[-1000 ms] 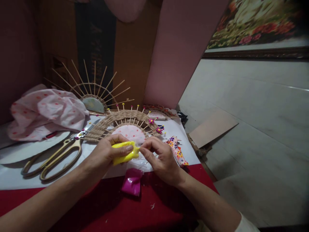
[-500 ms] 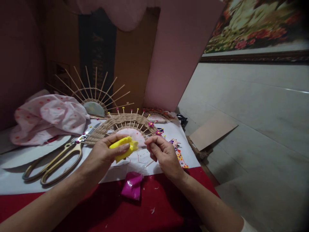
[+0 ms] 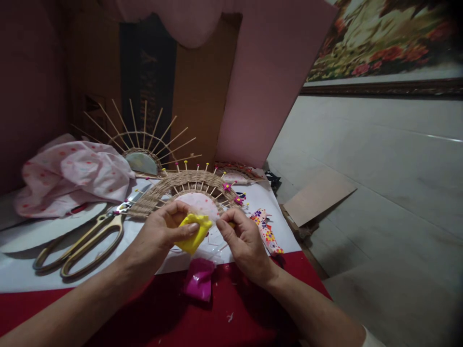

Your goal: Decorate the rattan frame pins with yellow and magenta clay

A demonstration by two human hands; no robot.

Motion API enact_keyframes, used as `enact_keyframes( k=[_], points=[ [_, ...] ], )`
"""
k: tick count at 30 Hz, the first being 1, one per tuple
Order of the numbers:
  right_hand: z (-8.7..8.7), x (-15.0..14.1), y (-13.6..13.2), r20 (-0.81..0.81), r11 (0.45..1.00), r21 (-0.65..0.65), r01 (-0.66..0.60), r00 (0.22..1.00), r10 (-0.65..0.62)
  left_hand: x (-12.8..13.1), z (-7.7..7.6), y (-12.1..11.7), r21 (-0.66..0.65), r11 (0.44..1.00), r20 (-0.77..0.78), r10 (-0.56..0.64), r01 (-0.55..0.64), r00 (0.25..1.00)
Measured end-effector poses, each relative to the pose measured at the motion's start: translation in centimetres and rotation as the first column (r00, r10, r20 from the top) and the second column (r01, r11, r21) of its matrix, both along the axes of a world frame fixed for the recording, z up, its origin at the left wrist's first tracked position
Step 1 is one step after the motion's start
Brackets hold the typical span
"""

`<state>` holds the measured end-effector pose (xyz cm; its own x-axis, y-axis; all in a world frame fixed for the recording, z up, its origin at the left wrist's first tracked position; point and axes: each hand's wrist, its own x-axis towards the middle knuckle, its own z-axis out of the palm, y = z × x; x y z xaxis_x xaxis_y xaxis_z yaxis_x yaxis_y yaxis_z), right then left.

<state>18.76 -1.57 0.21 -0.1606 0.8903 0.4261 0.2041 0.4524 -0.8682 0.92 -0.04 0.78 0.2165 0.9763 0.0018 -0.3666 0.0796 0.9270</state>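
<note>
My left hand (image 3: 157, 236) is closed around a small packet of yellow modelling clay (image 3: 195, 235), thumb on top. Its clear plastic wrapper (image 3: 212, 214) reaches across to my right hand (image 3: 249, 241), whose thumb and forefinger are pinched at the plastic's edge. A speck of yellow shows beneath the right fingers. Just below the hands lies a magenta clay packet (image 3: 198, 279) in clear plastic. Behind them stands a woven half-round fan shape (image 3: 170, 184), its stick ends tipped with yellow and pink beads and two pink flowers (image 3: 238, 199) at its right side.
Large scissors (image 3: 96, 236) lie at left, beside a bunched dotted cloth (image 3: 77, 171). An unfinished stick frame (image 3: 141, 161) leans at the back against cardboard (image 3: 202, 96). Flower-patterned scraps (image 3: 267, 233) lie right of my hand. The white sheet and red cover end at the right edge.
The yellow packet has shifted slightly right and down and is tilted differently. My right fingers have moved onto the plastic's edge, and a bit of yellow shows beside them.
</note>
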Motion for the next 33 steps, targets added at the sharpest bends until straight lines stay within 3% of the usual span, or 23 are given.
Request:
enact_keyframes(
  k=[3,5,8,11,19,25,29,33],
  points=[
    [0.1,0.5,0.5,-0.169,0.998,-0.049,0.026,0.985,-0.034,-0.2,-0.4,0.4,-0.026,1.0,-0.023,0.004,-0.004,1.0],
    [0.3,0.8,0.6,-0.196,0.997,0.003,0.072,0.978,-0.07,-0.2,-0.5,0.5,-0.041,0.999,-0.019,0.01,-0.011,1.0],
    [0.4,0.7,0.2,-0.035,0.989,0.137,0.053,0.998,-0.049,0.0,-0.3,0.2,-0.018,1.0,-0.019,-0.024,0.024,1.0],
    [0.2,0.2,-0.4,0.107,0.987,0.163,-0.015,0.994,-0.002,0.1,-0.1,-0.2,0.009,0.998,-0.022,-0.059,0.059,0.998],
    [0.2,0.3,-0.2,0.233,0.915,0.394,-0.087,0.972,-0.008,-0.2,-0.2,-0.3,0.031,0.991,-0.11,-0.123,0.127,0.986],
    [0.3,0.4,-0.3,0.223,0.945,0.326,-0.014,0.973,-0.063,-0.4,-0.2,-0.4,0.028,0.987,-0.135,-0.154,0.159,0.979],
    [0.1,0.2,-0.4,0.179,0.949,0.304,-0.08,0.984,0.026,-0.4,-0.4,-0.5,0.049,0.987,-0.127,-0.146,0.153,0.981],
    [-0.1,0.0,-0.3,0.083,0.966,0.193,-0.174,0.983,0.161,-0.3,-0.6,-0.4,0.042,0.993,-0.14,-0.107,0.114,0.984]
  ],
)
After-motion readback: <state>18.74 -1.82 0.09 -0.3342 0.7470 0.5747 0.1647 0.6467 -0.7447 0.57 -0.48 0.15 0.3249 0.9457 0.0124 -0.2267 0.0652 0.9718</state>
